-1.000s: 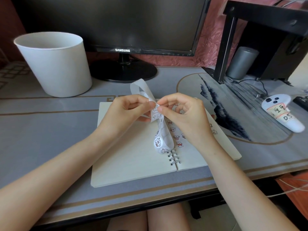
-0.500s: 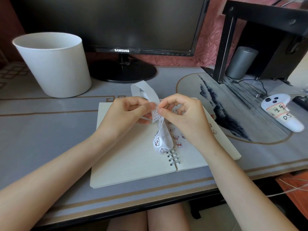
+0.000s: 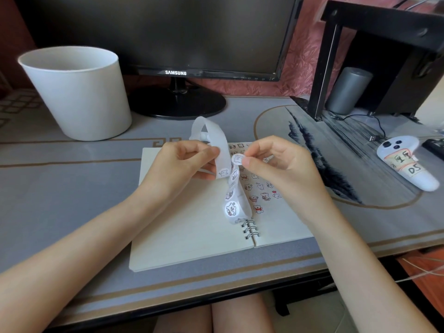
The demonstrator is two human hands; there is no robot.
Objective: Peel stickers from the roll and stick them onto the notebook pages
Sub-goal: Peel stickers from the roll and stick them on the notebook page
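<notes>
my left hand (image 3: 182,164) grips the sticker strip (image 3: 230,205) above the open notebook (image 3: 187,236). my right hand (image 3: 276,162) pinches a peeled sticker (image 3: 237,158) by its edge. i'd carry it toward 5 o'clock to bare page, land one edge first, then smooth it flat.

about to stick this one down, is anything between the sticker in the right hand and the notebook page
Partly. The sticker strip, held by the left hand, dangles over the notebook spine just below the sticker pinched in the right hand. The bare lower right page looks unobstructed.
</notes>
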